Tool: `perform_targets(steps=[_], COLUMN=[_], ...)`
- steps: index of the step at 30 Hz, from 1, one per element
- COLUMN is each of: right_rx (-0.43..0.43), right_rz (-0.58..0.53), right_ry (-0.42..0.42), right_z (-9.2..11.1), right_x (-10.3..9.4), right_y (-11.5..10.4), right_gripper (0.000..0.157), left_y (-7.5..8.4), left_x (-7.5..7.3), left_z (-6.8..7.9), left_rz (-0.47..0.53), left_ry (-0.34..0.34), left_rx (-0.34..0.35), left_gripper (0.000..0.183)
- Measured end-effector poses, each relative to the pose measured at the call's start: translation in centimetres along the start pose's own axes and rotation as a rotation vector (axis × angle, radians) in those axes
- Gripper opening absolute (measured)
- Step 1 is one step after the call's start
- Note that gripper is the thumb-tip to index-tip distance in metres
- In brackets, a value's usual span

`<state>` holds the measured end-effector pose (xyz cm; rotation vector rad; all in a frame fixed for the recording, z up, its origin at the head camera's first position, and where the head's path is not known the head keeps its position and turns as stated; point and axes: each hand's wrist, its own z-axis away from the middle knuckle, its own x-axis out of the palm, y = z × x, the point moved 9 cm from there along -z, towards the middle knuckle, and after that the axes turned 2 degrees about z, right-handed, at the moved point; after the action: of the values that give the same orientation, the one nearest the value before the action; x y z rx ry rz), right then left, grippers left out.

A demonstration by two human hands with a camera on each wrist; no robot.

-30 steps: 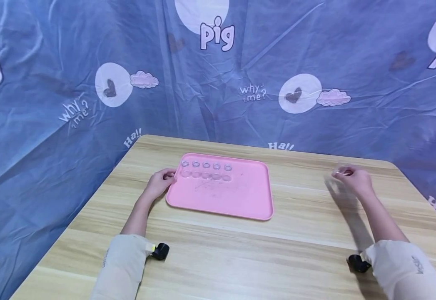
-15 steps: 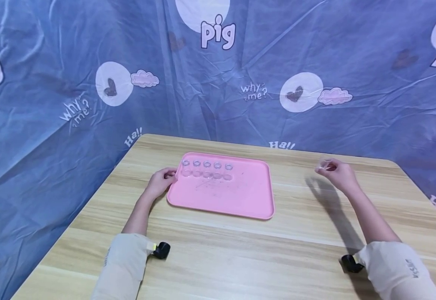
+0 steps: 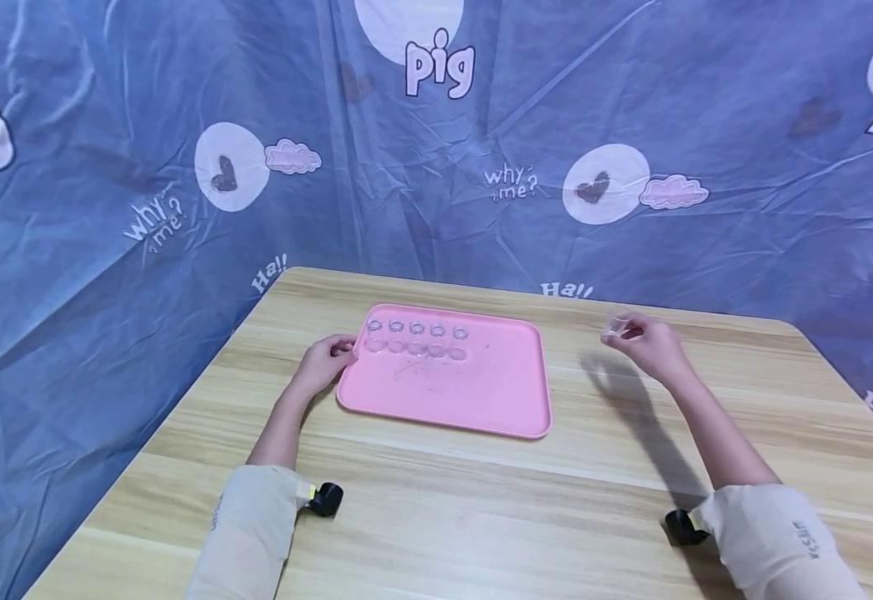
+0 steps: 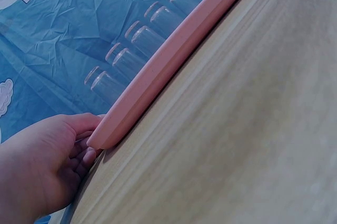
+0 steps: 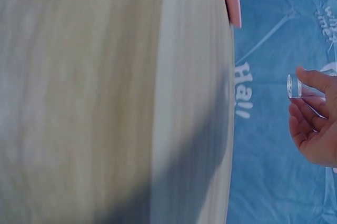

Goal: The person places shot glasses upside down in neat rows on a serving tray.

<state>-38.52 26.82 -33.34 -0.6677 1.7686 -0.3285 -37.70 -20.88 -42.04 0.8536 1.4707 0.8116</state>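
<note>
My left hand (image 3: 321,364) holds the left edge of a pink tray (image 3: 481,400), and in the left wrist view its fingers (image 4: 84,124) pinch the tray's raised rim (image 4: 142,95). A row of several small clear glasses (image 4: 126,63) stands along the far left part of the tray. To the right of the tray, my right hand (image 3: 652,346) pinches another small clear glass (image 3: 616,324) above the table. In the right wrist view, this glass (image 5: 294,87) has a thick end and sits between thumb and fingertips; the palm partly hides it.
Both things rest over a light wood-grain table (image 3: 436,517) with rounded corners. A blue printed cloth (image 3: 376,183) hangs behind and to the left of it. Black wrist cameras (image 3: 326,500) are strapped to both sleeves. The right arm's shadow falls across the table.
My right hand has moved left toward the tray, carrying the small glass. My left hand has stayed at the tray's edge, and the row of glasses stands unchanged.
</note>
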Motion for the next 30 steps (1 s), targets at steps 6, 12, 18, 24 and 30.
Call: perform_targets(steps=[6,12,18,24,30], right_rx=[-0.032,-0.051,-0.065,-0.092,-0.117], right_rz=[-0.012,-0.03,-0.049,-0.077,-0.11], right_ry=[0.001,-0.011,-0.038,-0.061,-0.067], right_z=[-0.1,-0.2,-0.4,-0.5,-0.6], right_x=[0.7,1.7,2.7,3.7,4.6], right_y=[-1.6,-2.9,-4.0,-5.1,-5.9], right_gripper=[0.037,0.035,0.036,0.036,0.036], left_y=[0.2,0.1,0.2,0.2,0.1], left_x=[0.0,0.0,0.0,0.0,0.0], left_z=[0.1,0.1,0.1,0.2,0.1], left_rz=[0.006,-0.003,-0.003,-0.012,-0.017], left_ry=[-0.002,-0.006,-0.001,0.002,0.005], left_rx=[0.001,0.003,0.006,0.008,0.005], left_gripper=[0.036,0.037,0.037,0.037,0.036])
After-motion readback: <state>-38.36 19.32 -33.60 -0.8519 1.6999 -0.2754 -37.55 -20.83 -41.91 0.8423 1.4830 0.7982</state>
